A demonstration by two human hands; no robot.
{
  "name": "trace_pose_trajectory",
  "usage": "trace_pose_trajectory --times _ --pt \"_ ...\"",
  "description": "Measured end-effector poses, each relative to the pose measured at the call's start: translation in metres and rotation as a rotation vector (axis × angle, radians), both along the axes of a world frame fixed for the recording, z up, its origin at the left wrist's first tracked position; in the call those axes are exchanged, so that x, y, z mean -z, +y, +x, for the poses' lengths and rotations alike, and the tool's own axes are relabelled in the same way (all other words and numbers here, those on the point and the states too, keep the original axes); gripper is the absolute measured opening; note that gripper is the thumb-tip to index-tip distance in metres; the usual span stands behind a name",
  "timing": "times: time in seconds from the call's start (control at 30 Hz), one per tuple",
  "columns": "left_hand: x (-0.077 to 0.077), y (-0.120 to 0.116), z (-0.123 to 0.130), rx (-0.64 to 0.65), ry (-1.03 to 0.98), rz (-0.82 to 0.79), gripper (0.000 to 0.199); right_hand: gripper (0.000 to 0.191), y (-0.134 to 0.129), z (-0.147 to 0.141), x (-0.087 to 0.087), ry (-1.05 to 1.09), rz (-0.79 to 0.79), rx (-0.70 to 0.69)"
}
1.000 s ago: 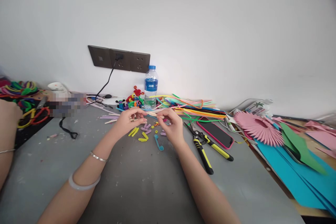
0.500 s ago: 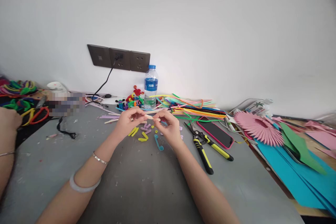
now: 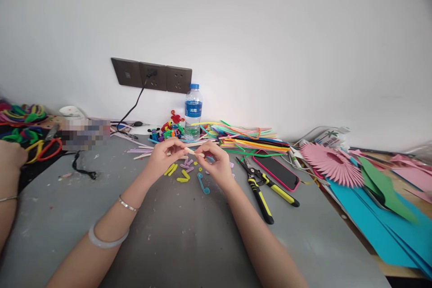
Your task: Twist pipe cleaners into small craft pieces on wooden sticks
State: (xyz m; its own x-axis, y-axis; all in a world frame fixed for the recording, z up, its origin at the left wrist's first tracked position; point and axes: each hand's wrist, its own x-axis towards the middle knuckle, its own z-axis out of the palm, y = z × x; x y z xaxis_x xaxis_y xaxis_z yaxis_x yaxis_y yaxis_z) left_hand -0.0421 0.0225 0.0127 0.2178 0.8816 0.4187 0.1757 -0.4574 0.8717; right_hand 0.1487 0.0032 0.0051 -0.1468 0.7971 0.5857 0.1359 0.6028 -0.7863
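Note:
Between my two hands is a short cream-coloured fuzzy piece. My left hand pinches its left end between thumb and finger. The right end is pinched by my right hand. Below the hands, on the grey table, lie several short yellow pieces and several purple pieces. A light blue piece with curled ends rests just left of my right wrist.
Pliers with yellow-black handles and a phone lie to the right. Bundled pipe cleaners and a water bottle are at the back. Another person's hand is at far left, near orange-yellow scissors.
My right hand has shifted very slightly left, closer to my left hand along the cream piece. The whole view has drifted a little. Both hands keep their pinch.

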Motion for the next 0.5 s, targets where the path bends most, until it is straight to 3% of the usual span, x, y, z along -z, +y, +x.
trace_pose_trajectory --times 0.5 --pt "-0.0033 -0.0009 0.0003 -0.015 0.038 0.037 0.022 0.007 0.0013 0.0007 -0.0007 -0.01 0.029 -0.018"
